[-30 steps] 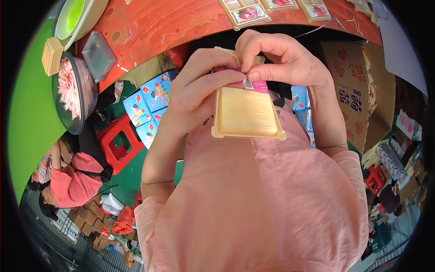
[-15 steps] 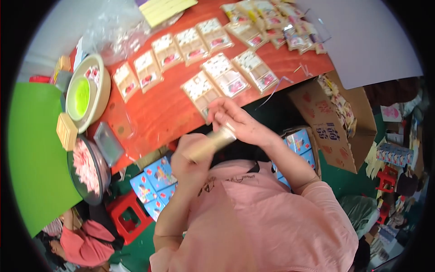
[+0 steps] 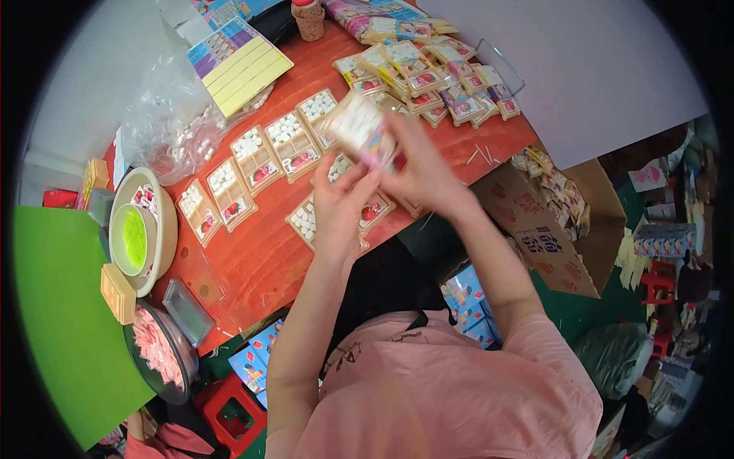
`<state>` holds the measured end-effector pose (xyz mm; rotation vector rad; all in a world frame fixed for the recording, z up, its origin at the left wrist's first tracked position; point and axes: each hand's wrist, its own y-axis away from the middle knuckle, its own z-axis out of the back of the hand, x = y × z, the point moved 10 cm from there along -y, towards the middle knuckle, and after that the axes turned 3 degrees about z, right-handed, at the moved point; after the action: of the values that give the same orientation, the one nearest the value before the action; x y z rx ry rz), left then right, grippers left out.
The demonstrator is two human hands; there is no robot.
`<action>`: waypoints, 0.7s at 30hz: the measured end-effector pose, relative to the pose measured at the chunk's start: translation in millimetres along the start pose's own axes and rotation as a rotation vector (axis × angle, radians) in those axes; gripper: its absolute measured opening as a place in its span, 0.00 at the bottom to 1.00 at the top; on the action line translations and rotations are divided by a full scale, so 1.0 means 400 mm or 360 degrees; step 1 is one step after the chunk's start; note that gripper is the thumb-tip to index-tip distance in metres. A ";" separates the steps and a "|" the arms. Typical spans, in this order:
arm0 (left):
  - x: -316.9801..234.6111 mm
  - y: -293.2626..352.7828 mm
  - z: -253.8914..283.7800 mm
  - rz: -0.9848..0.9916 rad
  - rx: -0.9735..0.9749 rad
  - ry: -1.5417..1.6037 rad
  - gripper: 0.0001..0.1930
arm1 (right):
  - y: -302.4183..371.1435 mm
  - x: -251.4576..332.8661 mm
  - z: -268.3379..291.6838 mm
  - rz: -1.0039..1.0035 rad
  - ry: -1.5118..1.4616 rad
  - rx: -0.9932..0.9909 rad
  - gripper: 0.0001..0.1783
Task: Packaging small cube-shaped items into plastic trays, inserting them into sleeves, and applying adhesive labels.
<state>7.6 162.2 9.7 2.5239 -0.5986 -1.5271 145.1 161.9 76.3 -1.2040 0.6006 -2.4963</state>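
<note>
A blurred, small tray of white pieces [image 3: 356,122] is tilted above the red table [image 3: 260,268], its right edge gripped by the closed fingers of the right hand [image 3: 424,172]. The left hand [image 3: 340,203], fingers bent, meets its lower end; blur hides whether they pinch. Similar filled trays [image 3: 260,157] lie beneath and leftward.

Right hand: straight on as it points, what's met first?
Past the blurred packet at its fingers, the right hand would likely meet the heap of wrapped trays; depth is unclear, so it might pass above.
</note>
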 end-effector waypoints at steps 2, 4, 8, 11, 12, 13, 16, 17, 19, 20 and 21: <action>-0.014 -0.001 -0.006 -0.0039 -0.0084 -0.0042 0.23 | -0.078 -0.112 0.118 -0.0153 0.0207 -0.0305 0.40; -0.050 0.007 0.017 -0.0372 -0.0037 -0.0377 0.19 | -0.148 -0.207 0.220 -0.0121 0.0642 -0.0470 0.35; -0.089 0.046 0.166 -0.0863 -0.0502 -0.0976 0.12 | -0.191 -0.385 0.232 -0.0283 0.0752 0.0000 0.25; -0.091 0.132 0.177 -0.1144 -0.0632 -0.1431 0.10 | -0.188 -0.324 0.177 0.0131 0.1287 -0.0106 0.26; -0.092 0.172 0.137 -0.1386 -0.0575 -0.1725 0.10 | -0.174 -0.244 0.186 0.0235 0.1466 -0.0331 0.23; -0.070 0.185 0.114 -0.1374 -0.0481 -0.1876 0.13 | -0.153 -0.176 0.198 0.0342 0.1643 -0.0573 0.21; -0.028 0.219 0.055 -0.1420 -0.0393 -0.2426 0.17 | -0.057 -0.161 0.142 0.0471 0.0788 -0.0310 0.22; -0.005 0.206 0.066 -0.1297 -0.0322 -0.2495 0.24 | -0.001 -0.147 0.086 0.0301 0.0644 -0.0162 0.22; -0.013 0.203 0.063 -0.1235 -0.0286 -0.2573 0.26 | 0.086 -0.063 -0.033 0.0194 0.0810 0.0141 0.21; -0.002 0.190 0.052 -0.1190 -0.0188 -0.2633 0.29 | 0.118 -0.057 -0.064 0.0139 0.0786 0.0211 0.22; 0.014 0.177 0.061 -0.1200 -0.0135 -0.2718 0.30 | 0.127 -0.040 -0.089 0.0164 0.0890 0.0231 0.22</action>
<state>-30.2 97.5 15.6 0.6993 0.4622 -3.5294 130.9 133.6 20.5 -0.4008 0.5751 -2.7267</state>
